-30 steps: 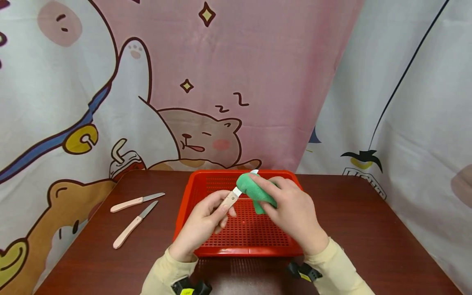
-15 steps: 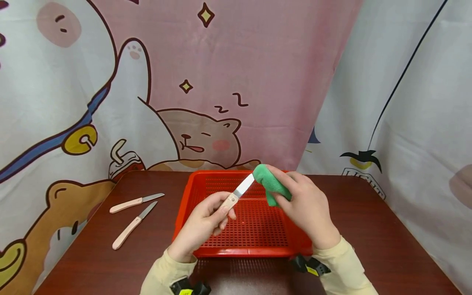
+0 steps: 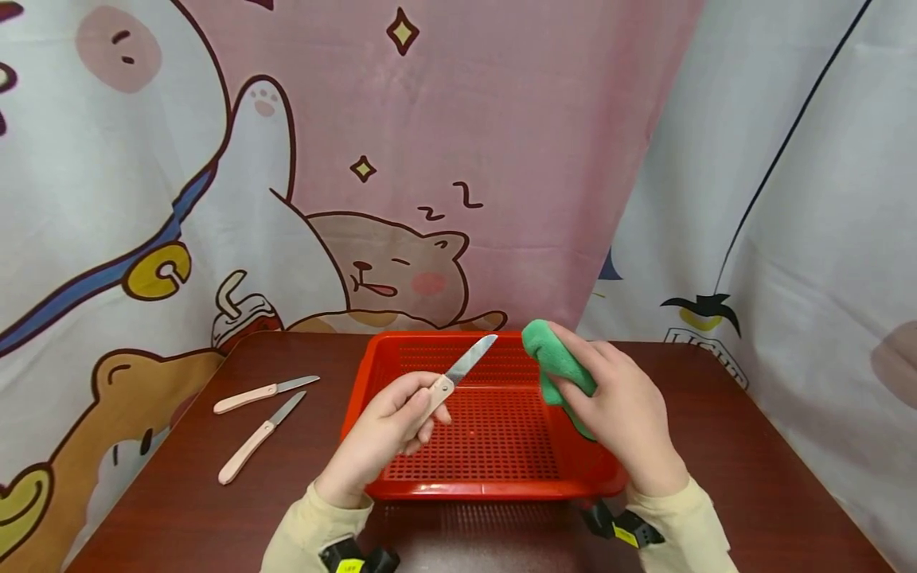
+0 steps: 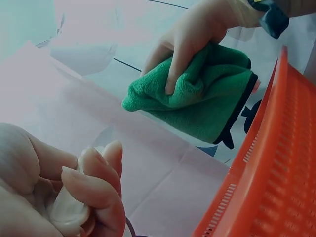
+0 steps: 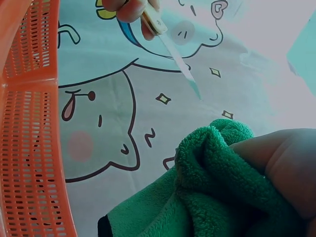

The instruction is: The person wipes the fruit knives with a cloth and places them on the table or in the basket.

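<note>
My left hand grips a small knife by its pale wooden handle, the bare blade slanting up and to the right over the red basket. In the right wrist view the same blade points toward the cloth, with a gap between them. My right hand pinches a bunched green cloth above the basket's right side. A dark-edged flap of the green cloth hangs down in the left wrist view. Most of the knife handle is hidden by my left fingers.
The red plastic basket with a perforated floor stands on the dark brown table. Two more knives, an upper one and a lower one, lie left of it. A cartoon-printed curtain hangs behind the table.
The green cloth has slid off the knife's tip, and my right hand has carried it to the right. The whole blade now shows. My left hand has shifted slightly left and down.
</note>
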A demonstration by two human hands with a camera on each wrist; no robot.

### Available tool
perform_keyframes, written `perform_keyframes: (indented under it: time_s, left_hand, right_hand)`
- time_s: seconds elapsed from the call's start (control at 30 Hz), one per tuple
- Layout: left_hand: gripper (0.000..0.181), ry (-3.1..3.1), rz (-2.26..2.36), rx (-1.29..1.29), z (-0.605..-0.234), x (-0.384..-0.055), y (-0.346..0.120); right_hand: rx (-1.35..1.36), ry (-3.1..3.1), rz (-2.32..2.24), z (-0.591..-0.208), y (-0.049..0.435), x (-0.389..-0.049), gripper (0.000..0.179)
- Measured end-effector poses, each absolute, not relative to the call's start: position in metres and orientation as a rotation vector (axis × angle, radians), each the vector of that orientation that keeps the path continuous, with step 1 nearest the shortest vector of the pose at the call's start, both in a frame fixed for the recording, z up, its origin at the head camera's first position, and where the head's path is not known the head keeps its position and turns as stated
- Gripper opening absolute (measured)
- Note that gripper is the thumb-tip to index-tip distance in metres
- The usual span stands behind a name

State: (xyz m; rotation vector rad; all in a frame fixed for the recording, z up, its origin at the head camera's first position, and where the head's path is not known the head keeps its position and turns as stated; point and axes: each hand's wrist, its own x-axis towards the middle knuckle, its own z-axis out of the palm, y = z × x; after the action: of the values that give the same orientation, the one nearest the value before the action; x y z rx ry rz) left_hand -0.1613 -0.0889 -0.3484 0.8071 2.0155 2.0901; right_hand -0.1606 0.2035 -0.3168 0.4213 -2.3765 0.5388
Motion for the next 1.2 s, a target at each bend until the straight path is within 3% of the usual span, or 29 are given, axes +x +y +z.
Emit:
perform_keyframes:
  time_s: [0.43,1.2]
  left_hand:
    - [0.02,2.429,1.944,0.68,-0.331,-0.162,-0.09]
    - [0.043,3.372,1.443,1.177,-0.33,-0.159,-0.082]
  right_hand:
    - [0.395,-2.352,0.644,-0.319,0.206,-0.154,0.067]
    - [0.448,-2.304,0.665,-0.323,0.201,-0.152,0.067]
